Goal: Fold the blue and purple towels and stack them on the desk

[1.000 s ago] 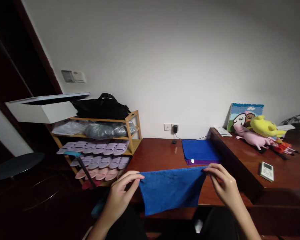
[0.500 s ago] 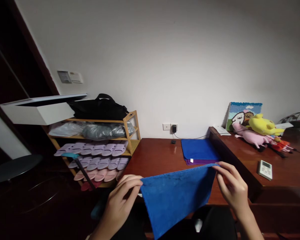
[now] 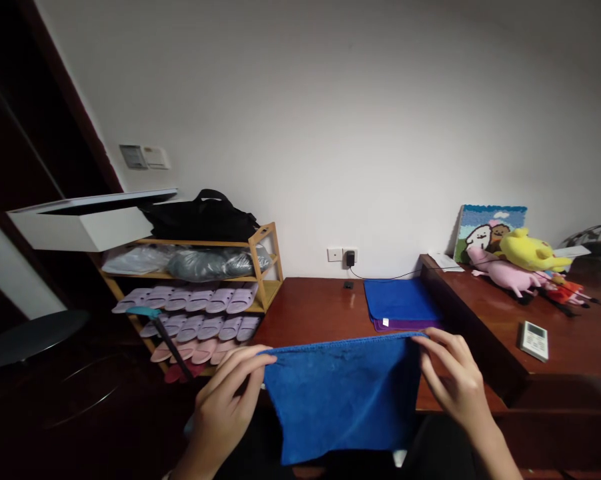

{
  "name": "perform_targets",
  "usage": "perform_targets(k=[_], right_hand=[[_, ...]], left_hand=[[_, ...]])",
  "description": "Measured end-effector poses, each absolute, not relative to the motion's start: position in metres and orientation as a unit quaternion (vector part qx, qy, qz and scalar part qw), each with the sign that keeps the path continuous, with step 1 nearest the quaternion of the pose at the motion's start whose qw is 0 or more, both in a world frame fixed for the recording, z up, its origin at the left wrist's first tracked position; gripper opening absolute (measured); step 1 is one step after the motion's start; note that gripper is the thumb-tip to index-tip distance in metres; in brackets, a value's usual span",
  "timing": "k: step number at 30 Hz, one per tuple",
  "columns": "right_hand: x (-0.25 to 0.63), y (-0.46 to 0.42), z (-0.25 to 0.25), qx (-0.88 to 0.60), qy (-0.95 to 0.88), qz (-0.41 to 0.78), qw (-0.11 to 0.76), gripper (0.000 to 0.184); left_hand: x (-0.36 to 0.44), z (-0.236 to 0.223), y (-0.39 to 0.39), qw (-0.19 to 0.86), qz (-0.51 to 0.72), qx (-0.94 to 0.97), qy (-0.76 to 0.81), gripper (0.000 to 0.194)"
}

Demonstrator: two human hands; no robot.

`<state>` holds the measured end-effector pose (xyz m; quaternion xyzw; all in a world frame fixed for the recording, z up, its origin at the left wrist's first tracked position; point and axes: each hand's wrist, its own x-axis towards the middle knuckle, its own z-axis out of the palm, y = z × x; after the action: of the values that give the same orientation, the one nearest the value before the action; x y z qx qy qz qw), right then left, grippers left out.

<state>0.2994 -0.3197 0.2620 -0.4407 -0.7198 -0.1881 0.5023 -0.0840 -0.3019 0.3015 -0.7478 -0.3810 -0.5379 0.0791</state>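
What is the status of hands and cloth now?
Left hand, right hand: fingers pinch blue cloth top corners. Cloth hangs spread, off the table. Nothing blocking.

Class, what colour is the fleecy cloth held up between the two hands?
Plain bright blue: the fleecy cloth, seen best in the head view.
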Motion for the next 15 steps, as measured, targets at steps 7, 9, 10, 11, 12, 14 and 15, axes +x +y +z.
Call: perform_targets(k=[7, 9, 10, 11, 12, 14, 15], right_hand=[[0.308, -0.313, 0.265, -0.526, -0.639, -0.21, 0.521, 0.036], [0.312, -0.316, 0.267, -0.526, -0.625, -0.225, 0.532, 0.039], [0.313, -0.318, 0.268, -0.522, -0.622, -0.23, 0.536, 0.04], [0.314, -0.321, 0.269, -0.516, -0.624, -0.234, 0.538, 0.04], [0.315, -0.323, 0.269, -0.508, -0.629, -0.236, 0.539, 0.04], [0.315, -0.327, 0.269, -0.494, -0.647, -0.231, 0.533, 0.04], [0.314, -0.327, 0.269, -0.49, -0.655, -0.227, 0.53, 0.04]], left_hand=[[-0.033, 0.307, -0.352, -0.077, -0.493, -0.823, -0.272, 0.03], [-0.028, 0.308, -0.354, -0.083, -0.493, -0.827, -0.256, 0.033], [-0.029, 0.309, -0.351, -0.072, -0.496, -0.826, -0.26, 0.032], [-0.032, 0.31, -0.345, -0.057, -0.501, -0.82, -0.269, 0.03], [-0.037, 0.311, -0.337, -0.043, -0.508, -0.812, -0.283, 0.027], [-0.047, 0.313, -0.321, -0.026, -0.529, -0.785, -0.323, 0.022], [-0.051, 0.314, -0.314, -0.025, -0.537, -0.77, -0.342, 0.021]])
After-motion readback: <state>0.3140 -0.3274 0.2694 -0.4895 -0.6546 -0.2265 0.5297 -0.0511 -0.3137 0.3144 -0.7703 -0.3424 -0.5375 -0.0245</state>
